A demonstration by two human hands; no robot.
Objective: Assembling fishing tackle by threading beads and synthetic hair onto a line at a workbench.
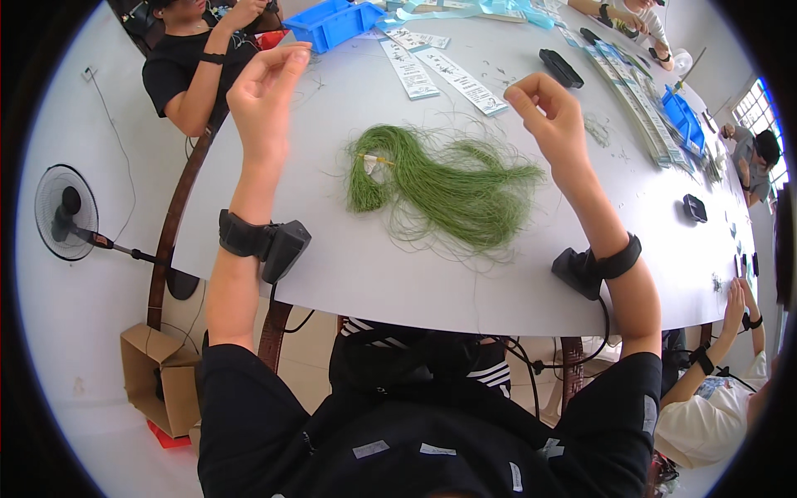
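Note:
A bundle of fine green strands lies loosely spread on the white table in front of me. Near its left end a yellowish tie and a bit of white wrap the bundle. My left hand is raised to the left of the bundle, thumb and fingertips pinched together. On the other side my right hand is also up, its index finger curled against the thumb. Any strand between either pair of fingertips is too thin to make out. Neither hand touches the bundle. A black strap with a box sits on each forearm.
Printed paper cards lie beyond the bundle, with a blue bin at the far left. A black case, long card strips and another blue bin are to the right. Other people sit around the table; a fan stands left.

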